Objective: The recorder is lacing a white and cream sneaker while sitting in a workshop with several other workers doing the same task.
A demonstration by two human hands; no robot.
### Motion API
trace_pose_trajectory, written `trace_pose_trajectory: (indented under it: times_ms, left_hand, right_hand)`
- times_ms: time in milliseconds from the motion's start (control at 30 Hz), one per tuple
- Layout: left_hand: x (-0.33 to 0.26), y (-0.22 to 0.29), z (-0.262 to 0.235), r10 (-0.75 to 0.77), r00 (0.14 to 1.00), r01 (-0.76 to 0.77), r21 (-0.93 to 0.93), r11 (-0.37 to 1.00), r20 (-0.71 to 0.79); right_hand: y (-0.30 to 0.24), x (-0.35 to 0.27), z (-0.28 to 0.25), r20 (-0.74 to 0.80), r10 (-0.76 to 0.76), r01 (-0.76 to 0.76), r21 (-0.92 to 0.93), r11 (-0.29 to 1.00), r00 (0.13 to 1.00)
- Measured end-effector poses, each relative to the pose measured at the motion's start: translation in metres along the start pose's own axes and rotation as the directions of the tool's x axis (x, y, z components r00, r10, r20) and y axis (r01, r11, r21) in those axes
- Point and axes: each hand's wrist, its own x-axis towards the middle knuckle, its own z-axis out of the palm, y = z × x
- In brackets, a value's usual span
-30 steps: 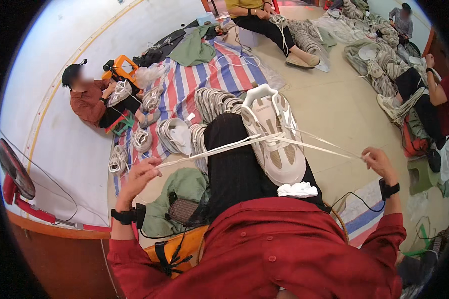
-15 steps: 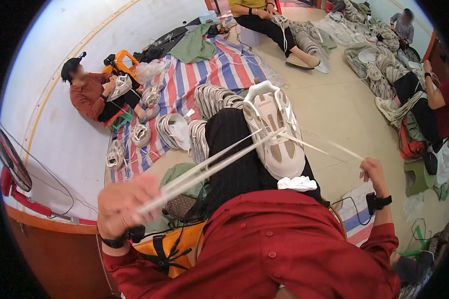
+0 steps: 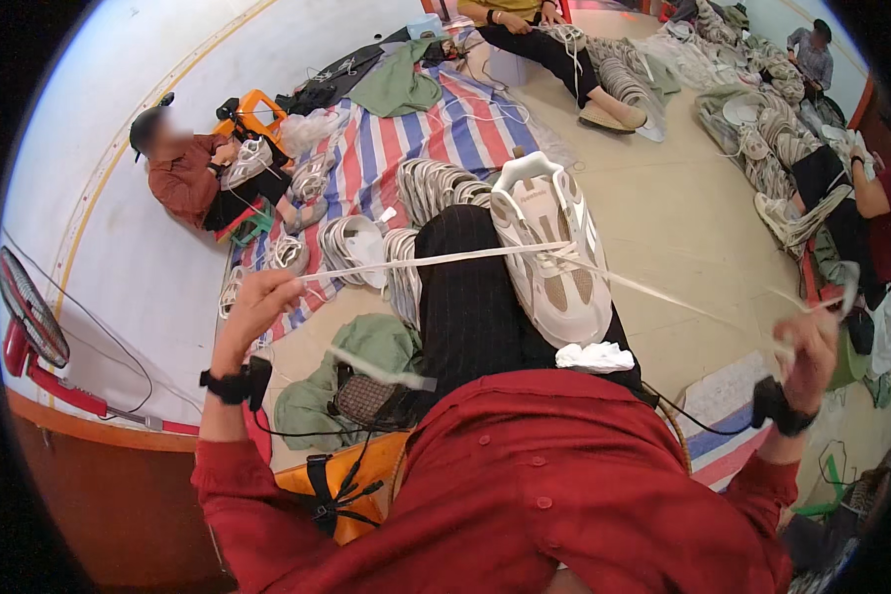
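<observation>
A beige and white sneaker (image 3: pixel 562 309) rests on my right thigh, its toe toward me. White shoelace (image 3: pixel 436 260) runs from its upper lacing across my lap to my left hand (image 3: pixel 262 302), whose fingers pinch it taut. A second length of lace stretches from the lacing toward my right hand (image 3: pixel 810 346), which is raised out to the right. This hand is blurred, with its fingers curled in and a bit of lace showing beside them. A loose lace end, also blurred, hangs below my left hand. Crumpled white tissue (image 3: pixel 594 357) lies on my lap by the toe.
Rows of nested shoe uppers (image 3: pixel 441 186) stand on a striped sheet (image 3: pixel 445 129) ahead. Green cloth (image 3: pixel 332 381) lies by my left leg. A fan (image 3: pixel 32 307) stands at far left. Co-workers sit at left (image 3: pixel 193 183), ahead (image 3: pixel 540 49) and right (image 3: pixel 866 188), handling shoes or laces.
My left hand has moved up and away from me, and its lace now lies nearly level. My right hand has swung farther out to the right. The sneaker stays on my thigh.
</observation>
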Motion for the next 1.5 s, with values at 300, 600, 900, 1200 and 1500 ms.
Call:
trace_pose_trajectory:
  times_ms: [300, 600, 900, 1200, 1500]
  left_hand:
    - [0.08, -0.082, 0.052, 0.097, 0.993, -0.06, 0.419, 0.906, -0.066]
    - [0.138, -0.039, 0.1, 0.328, 0.873, -0.159, 0.427, 0.89, -0.36]
    - [0.095, 0.1, 0.193, 0.578, 0.815, -0.575, -0.061, 0.816, 0.038]
    - [0.118, 0.115, 0.241, 0.49, 0.872, -0.476, -0.221, 0.851, 0.009]
    - [0.134, 0.121, 0.237, 0.417, 0.896, -0.384, -0.207, 0.9, 0.15]
  right_hand:
    - [-0.029, 0.034, 0.013, 0.116, 0.08, -0.071, -0.082, 0.994, 0.99]
    - [0.172, 0.225, -0.026, -0.415, 0.44, -0.46, 0.056, 0.886, 0.796]
    - [0.159, 0.084, 0.163, 0.391, 0.243, -0.154, -0.244, 0.957, 0.888]
    - [0.133, 0.068, 0.204, 0.516, -0.095, 0.314, -0.356, 0.88, 0.851]
    - [0.127, 0.084, 0.212, 0.676, -0.041, 0.476, -0.473, 0.741, 0.736]
